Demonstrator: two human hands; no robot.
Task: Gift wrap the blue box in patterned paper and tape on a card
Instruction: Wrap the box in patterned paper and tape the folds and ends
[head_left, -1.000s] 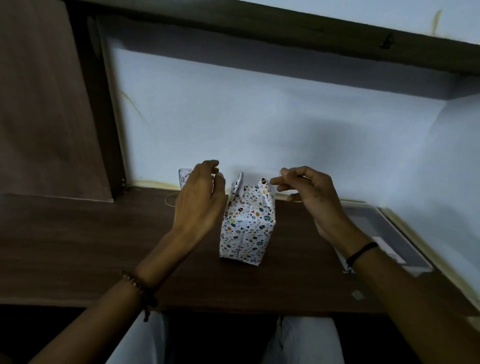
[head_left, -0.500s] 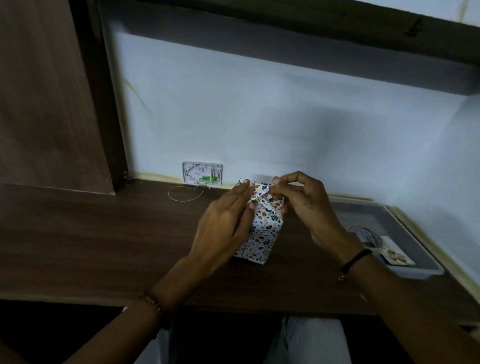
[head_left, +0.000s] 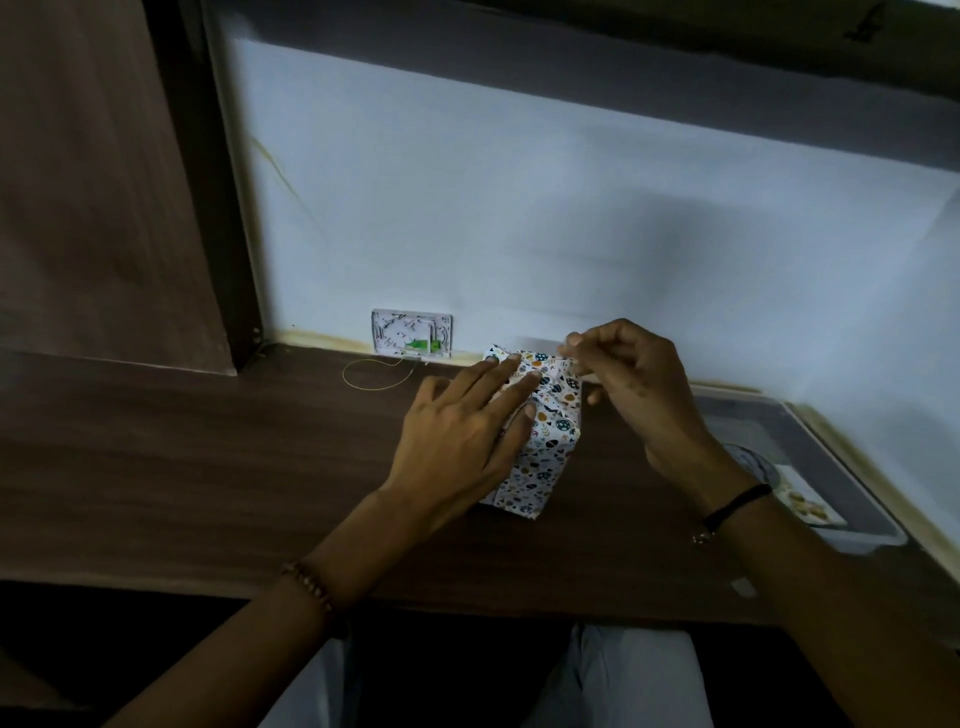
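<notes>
Wooden desk (head_left: 208, 467) holds the wrapped box (head_left: 551, 448) standing upright under left hand (head_left: 457, 447)

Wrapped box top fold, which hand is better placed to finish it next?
Probably the right hand: it pinches at the fold's edge on the wrapped box, while the left hand lies flat, pinning it down.

box (head_left: 540, 467): stands on the worktop (head_left: 208, 467), covered in patterned paper (head_left: 558, 387)
left hand (head_left: 457, 441): straight fingers press the top fold down
right hand (head_left: 639, 384): curled fingers pinch the patterned paper at its far top edge
tray (head_left: 878, 525): grey, right of the box, apart
</notes>
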